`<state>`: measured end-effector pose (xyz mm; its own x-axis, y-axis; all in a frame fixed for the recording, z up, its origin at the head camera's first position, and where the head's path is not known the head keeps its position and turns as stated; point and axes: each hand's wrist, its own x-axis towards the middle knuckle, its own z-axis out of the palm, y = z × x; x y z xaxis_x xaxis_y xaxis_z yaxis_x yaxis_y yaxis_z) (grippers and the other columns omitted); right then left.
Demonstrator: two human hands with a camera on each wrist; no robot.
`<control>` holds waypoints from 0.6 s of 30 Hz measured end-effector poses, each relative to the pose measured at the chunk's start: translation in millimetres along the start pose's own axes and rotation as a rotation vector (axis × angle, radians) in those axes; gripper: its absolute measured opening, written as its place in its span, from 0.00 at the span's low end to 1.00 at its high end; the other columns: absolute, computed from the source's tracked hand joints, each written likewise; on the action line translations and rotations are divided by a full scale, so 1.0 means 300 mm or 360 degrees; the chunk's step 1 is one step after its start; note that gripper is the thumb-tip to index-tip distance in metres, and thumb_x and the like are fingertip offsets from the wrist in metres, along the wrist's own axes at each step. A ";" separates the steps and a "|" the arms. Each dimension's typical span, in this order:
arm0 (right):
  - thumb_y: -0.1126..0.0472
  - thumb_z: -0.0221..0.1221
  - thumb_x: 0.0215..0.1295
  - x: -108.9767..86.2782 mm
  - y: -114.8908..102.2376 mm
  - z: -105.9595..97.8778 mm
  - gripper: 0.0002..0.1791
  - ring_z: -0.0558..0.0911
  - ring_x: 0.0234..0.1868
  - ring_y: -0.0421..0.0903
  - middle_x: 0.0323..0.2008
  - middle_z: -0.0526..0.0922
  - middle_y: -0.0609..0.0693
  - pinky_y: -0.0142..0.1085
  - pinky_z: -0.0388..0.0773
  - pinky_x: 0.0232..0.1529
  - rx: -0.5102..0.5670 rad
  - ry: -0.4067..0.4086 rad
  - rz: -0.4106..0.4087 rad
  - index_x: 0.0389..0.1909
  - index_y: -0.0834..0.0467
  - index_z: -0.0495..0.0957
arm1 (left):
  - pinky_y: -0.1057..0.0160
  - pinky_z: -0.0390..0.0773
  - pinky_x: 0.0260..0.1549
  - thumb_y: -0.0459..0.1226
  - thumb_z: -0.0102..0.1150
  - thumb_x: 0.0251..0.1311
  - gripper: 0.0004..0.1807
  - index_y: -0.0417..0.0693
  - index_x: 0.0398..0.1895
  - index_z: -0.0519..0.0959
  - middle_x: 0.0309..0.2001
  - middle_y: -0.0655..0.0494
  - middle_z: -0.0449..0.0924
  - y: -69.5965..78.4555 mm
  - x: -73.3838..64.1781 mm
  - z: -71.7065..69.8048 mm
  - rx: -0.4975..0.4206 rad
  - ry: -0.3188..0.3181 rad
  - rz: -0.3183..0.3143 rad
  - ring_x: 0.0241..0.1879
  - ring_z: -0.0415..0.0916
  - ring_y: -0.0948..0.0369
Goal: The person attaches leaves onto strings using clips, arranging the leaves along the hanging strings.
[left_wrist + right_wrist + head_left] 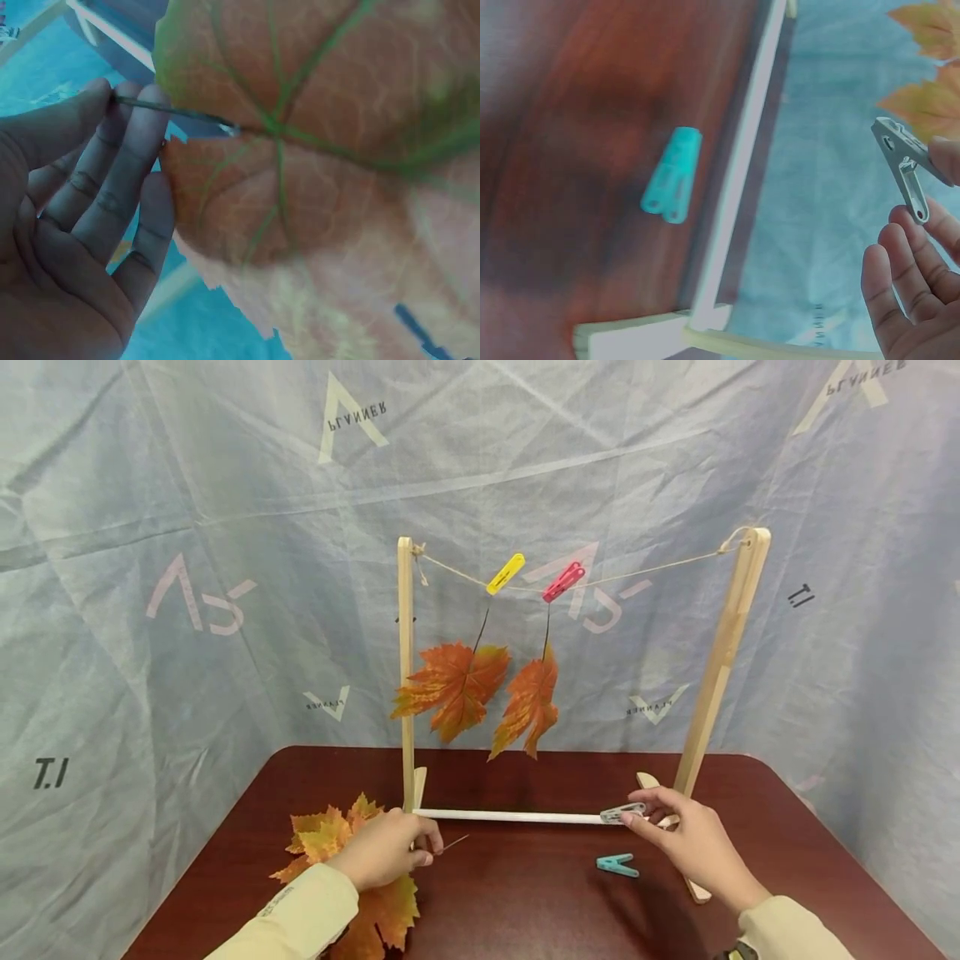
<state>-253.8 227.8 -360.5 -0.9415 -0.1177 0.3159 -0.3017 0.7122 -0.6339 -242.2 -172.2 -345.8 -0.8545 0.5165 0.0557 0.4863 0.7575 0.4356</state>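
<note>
My left hand (390, 847) pinches the thin stem (180, 112) of an orange-green leaf (225, 187) between thumb and fingertips, above more leaves on the table. On the right side, my right hand (693, 831) holds a grey clothespin (904, 165) by its handle ends, between thumb and fingers. A turquoise clothespin (617, 865) lies on the table just below that hand. Two orange leaves hang by their stems from a string (652, 567), one under a yellow clothespin (506, 574), the other under a pink clothespin (563, 582).
The string runs between two upright wooden posts (407, 677) of a frame, joined low down by a white bar (510, 816). Wooden feet (699, 892) stand on the dark red table (517, 902). A grey printed cloth (225, 693) hangs behind.
</note>
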 end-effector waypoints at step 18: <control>0.49 0.71 0.63 0.080 -0.122 -0.155 0.22 0.83 0.35 0.41 0.37 0.87 0.45 0.33 0.78 0.34 -0.0045 0.0142 -0.0219 0.54 0.53 0.82 | 0.66 0.77 0.29 0.32 0.68 0.63 0.02 0.47 0.35 0.84 0.26 0.62 0.83 0.243 0.115 -0.071 -0.0423 0.0165 0.0113 0.25 0.81 0.62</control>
<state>-258.4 231.1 -296.9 -0.8741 -0.1545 0.4605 -0.4214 0.7129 -0.5606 -240.1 -107.8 -293.0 -0.8408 0.5106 0.1798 0.4921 0.5825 0.6469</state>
